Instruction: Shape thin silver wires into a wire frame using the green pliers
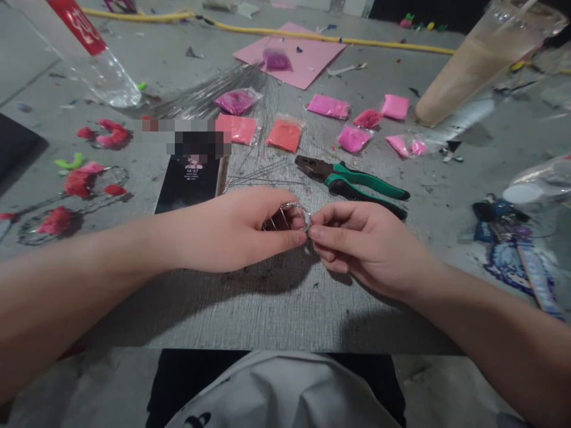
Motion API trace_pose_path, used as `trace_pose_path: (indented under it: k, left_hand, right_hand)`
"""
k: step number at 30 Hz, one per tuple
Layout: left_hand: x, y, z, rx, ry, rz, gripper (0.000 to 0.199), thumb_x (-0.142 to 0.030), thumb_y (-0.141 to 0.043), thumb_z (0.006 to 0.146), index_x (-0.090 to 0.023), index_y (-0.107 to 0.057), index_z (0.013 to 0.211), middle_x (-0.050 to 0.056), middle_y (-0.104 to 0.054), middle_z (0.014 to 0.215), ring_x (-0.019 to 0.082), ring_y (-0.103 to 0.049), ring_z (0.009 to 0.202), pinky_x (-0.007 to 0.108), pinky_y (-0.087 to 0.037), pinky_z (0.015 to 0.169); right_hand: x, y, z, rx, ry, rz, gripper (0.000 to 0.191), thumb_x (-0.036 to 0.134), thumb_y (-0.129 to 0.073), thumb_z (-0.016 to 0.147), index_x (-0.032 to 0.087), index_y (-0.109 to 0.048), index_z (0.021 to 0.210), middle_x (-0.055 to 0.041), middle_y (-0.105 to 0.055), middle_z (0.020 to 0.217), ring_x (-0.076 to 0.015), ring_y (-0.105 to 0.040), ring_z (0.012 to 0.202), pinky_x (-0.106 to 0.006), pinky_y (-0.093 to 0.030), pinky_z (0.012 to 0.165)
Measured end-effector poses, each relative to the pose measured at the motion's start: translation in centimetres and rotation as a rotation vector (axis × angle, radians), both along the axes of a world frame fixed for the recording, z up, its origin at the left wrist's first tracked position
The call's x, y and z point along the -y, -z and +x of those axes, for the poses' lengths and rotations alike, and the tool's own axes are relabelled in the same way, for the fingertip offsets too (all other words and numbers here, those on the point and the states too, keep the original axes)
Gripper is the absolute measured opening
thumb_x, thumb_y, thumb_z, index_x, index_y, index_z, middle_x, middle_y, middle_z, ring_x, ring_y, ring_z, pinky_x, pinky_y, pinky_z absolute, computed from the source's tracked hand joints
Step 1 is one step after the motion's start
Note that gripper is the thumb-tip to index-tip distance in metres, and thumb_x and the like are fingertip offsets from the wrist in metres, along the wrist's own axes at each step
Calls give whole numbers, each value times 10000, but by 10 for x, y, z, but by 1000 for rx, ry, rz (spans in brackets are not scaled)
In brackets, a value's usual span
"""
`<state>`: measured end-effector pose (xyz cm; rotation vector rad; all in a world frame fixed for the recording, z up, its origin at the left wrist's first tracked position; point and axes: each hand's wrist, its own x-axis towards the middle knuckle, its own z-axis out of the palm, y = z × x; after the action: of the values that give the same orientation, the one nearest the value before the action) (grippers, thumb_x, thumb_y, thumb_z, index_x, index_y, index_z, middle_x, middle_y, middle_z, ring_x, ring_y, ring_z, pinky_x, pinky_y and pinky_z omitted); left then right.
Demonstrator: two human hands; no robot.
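Frame of thin silver wire, rounded with cross-struts (306, 212), is located at dial centre above the grey textured counter (267, 315). Grip of the left hand (250, 229): closed around the frame, thumb along its near edge. Grip of the right hand (370, 241): fingertips pinched on its 3 o'clock end. Caution: excessive pinch force could distort the wire; a loose pinch could let it slip; an exposed wire end could prick a fingertip. Metal pliers with green-and-black handles (329, 172) rest at 2 o'clock. Readable text: black rectangular phone (190, 187), 10 o'clock, displays 14:57; smaller lines are illegible. Clear plastic bottle (109, 77), farther toward 10 o'clock, carries a red label (78, 25) with undecipherable white characters.
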<state>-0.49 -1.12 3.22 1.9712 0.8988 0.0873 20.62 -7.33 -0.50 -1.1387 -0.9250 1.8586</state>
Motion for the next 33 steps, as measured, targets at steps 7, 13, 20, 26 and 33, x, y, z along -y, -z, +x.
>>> trace_pose_path:
  k: [7, 13, 20, 26, 33]
  left_hand:
    - [1, 0, 1, -30, -15, 48, 209, -412, -637, 944, -208, -646, 894, -41, -643, 659, 131, -550, 588, 267, -399, 590]
    - [2, 0, 1, -35, -26, 58, 232, -436, -650, 932, -207, -654, 891, -21, -672, 709, 151, -577, 629, 280, -391, 592]
    - [9, 3, 4, -100, -56, 181, 240, -421, -606, 954, -207, -613, 847, 11, -690, 763, 164, -588, 648, 299, -397, 584]
    - [13, 9, 7, -152, -72, 230, 202, -364, -581, 956, -207, -648, 848, 28, -726, 807, 194, -639, 707, 317, -414, 614]
    - [4, 4, 3, -16, -73, 144, 186, -385, -632, 953, -211, -637, 887, -15, -680, 752, 157, -602, 674, 281, -436, 630]
  right_hand:
    - [2, -3, -4, -22, 54, -29, 261, 241, -966, 723, 168, -720, 773, 43, -609, 568, -60, -501, 470, -169, -363, 426]
    - [4, 0, -3, 77, 40, 68, 263, 279, -952, 764, 183, -730, 868, 35, -669, 604, -76, -554, 462, -173, -413, 425]
    - [5, 0, -9, 197, 114, 117, 241, 299, -922, 790, 184, -712, 810, 46, -646, 572, -78, -525, 433, -194, -398, 386]
    - [8, -3, -14, 542, 184, 403, 153, 204, -831, 847, 184, -710, 756, 21, -696, 640, -75, -541, 471, -221, -400, 427]
    - [5, -2, -3, 649, 123, 690, 50, 176, -811, 875, 194, -777, 844, 8, -744, 726, -111, -644, 627, -238, -478, 537]
